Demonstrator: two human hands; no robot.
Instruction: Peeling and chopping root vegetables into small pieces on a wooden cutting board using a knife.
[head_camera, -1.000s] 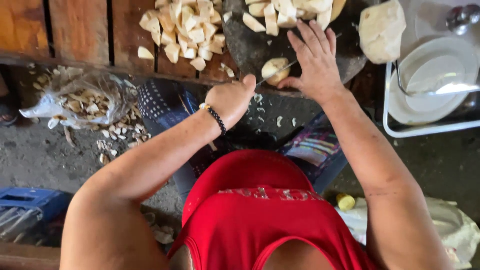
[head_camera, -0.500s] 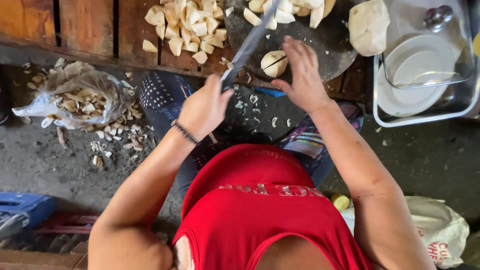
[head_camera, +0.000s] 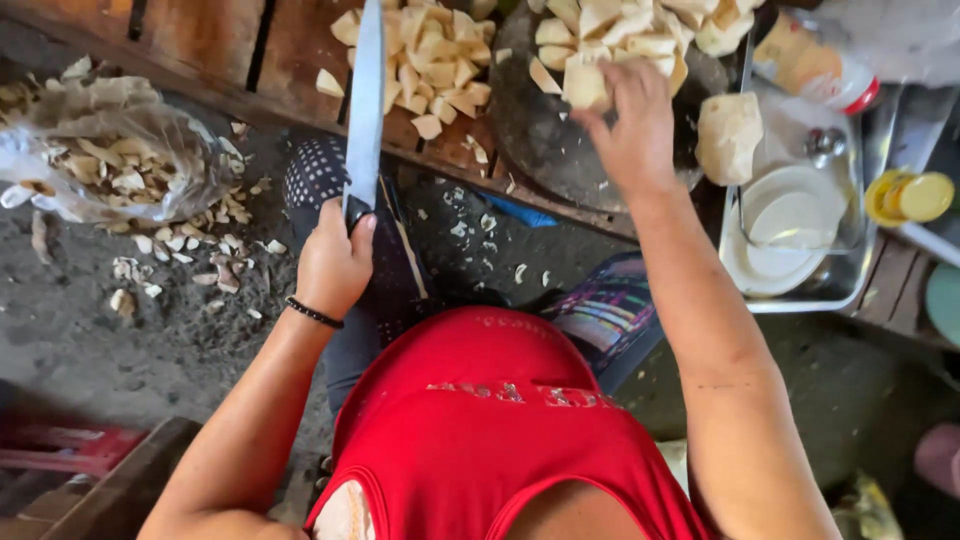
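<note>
The pale root chunk sits under your right hand, at the near edge of the dark round chopping block, with your fingertips curled over it and pinching it from above. It looks firm and dense rather than soft, a stiff off-white piece with flat cut faces, and those fresh faces probably run a little damp and slick, so it could skid on the block if you press only at one corner. Take it across its broad top with the fingertips tucked back, clear of the line where an edge would come down. It seems light enough to shift with two fingers.

Your left hand is wrapped tight around the dark handle of the long knife, whose blade points away from you over the wooden table, well apart from the chunk. The blade is long and thin, so it likely feels tip-heavy; hold it close up to the blade end of the handle, as you do.

A heap of cut pieces lies on the table just beside the block, and more are piled at the block's far side. A bigger uncut piece rests on the metal tray to the right. Peelings fill the plastic bag on the ground to your left.
</note>
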